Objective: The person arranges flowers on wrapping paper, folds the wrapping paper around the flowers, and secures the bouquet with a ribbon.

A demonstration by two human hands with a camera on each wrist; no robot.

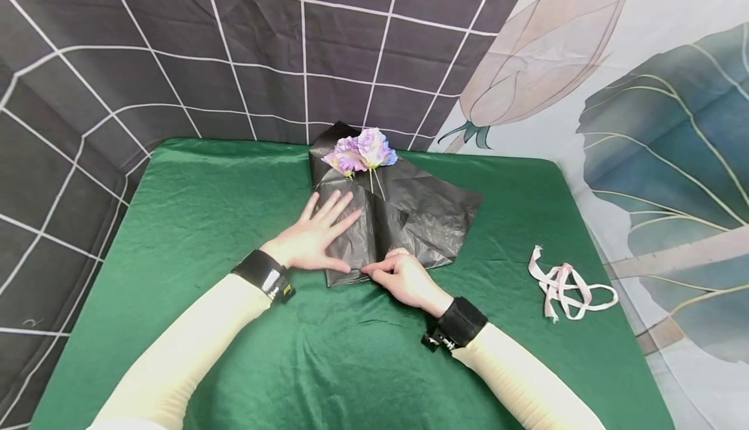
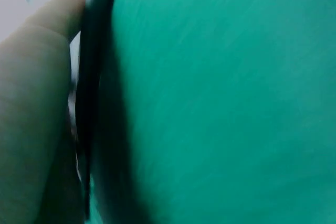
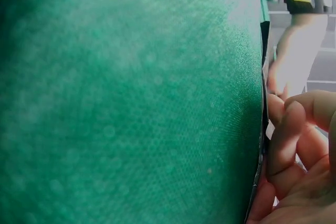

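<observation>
Two purple and blue flowers [image 1: 364, 150] with thin stems lie on a sheet of black wrapping paper [image 1: 435, 212]. The paper's left side is folded over the lower stems and hides them. Spread flat, my left hand [image 1: 313, 235] presses on that folded part, thumb near the bottom edge. At the bottom edge, my right hand [image 1: 404, 277] has its fingers curled and pinches the paper between thumb and index finger. The right wrist view shows these fingertips [image 3: 295, 111] close together beside the dark paper edge. In the left wrist view a blurred finger [image 2: 31, 114] lies along the paper.
A loosely tangled pale pink ribbon [image 1: 564, 290] lies on the right of the green cloth-covered table [image 1: 234, 183]. Behind the table hangs a dark grid-patterned cloth [image 1: 257, 46], with a flower-printed white cloth [image 1: 585, 79] on the right.
</observation>
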